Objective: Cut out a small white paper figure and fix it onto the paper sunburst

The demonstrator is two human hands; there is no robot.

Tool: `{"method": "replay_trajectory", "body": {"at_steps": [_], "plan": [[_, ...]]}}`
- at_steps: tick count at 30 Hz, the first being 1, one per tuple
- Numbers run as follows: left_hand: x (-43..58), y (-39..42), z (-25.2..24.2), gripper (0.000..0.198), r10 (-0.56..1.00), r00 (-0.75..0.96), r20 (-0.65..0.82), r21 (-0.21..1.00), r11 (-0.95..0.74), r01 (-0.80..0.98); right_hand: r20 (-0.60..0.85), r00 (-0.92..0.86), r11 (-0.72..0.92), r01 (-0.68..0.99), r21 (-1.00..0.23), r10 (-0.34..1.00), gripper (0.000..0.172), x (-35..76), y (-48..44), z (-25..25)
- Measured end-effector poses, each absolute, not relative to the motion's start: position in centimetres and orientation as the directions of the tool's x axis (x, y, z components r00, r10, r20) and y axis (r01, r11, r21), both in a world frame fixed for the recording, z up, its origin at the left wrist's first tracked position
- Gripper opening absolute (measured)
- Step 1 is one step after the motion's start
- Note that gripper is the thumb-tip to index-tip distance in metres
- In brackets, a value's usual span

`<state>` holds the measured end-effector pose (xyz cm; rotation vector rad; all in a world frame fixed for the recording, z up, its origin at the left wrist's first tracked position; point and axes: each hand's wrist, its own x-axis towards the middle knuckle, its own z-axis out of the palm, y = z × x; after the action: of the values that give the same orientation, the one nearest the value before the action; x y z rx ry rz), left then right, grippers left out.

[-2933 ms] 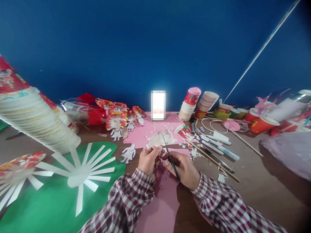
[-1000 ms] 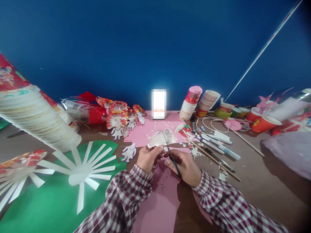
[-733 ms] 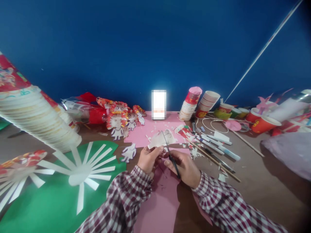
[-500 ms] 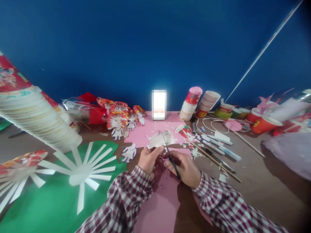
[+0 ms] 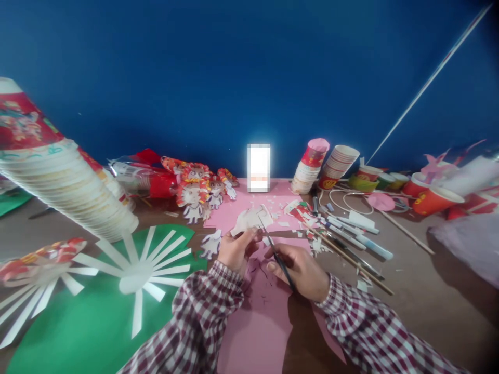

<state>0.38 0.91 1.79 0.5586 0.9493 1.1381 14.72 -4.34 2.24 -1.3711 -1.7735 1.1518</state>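
Observation:
My left hand (image 5: 237, 250) pinches a piece of white paper (image 5: 246, 220) by its near edge, and a curved outline shows on the sheet. In my right hand (image 5: 302, 270) is a pair of dark scissors (image 5: 281, 264), fingers wrapped round the handles. The blades point away and to the left, at the paper's right side. Whether they are cutting into it I cannot tell. Below both hands lies pink paper (image 5: 253, 332) with thin dark scraps on it. A white paper figure cutout (image 5: 211, 244) rests just left of my left hand.
Green paper (image 5: 78, 332) with a cup cut into white strips (image 5: 136, 278) lies at left, beside a leaning stack of paper cups (image 5: 70, 187). Pens (image 5: 351, 236), a wooden stick (image 5: 358, 267) and paper scraps spread at right. More cup stacks (image 5: 306, 174) stand at the back.
The white paper has turned and shifted left in my left hand. My right hand and the scissors have drawn slightly away from it. The whole view has moved a little.

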Motion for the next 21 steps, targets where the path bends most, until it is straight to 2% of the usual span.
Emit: {"method": "replay_trajectory", "body": {"at_steps": [8, 21], "plan": [[0.53, 0.74, 1.97, 0.017, 0.925, 0.177, -0.336, 0.748, 0.376, -0.547, -0.028, -0.274, 0.090, 0.408, -0.909, 0.961, 0.024, 14.82, -4.29, 2.10], [0.63, 0.66, 1.78, 0.019, 0.917, 0.175, -0.358, 0.761, 0.395, -0.514, -0.006, -0.246, 0.095, 0.396, -0.913, 0.969, 0.023, 14.85, -4.27, 2.12]]}}
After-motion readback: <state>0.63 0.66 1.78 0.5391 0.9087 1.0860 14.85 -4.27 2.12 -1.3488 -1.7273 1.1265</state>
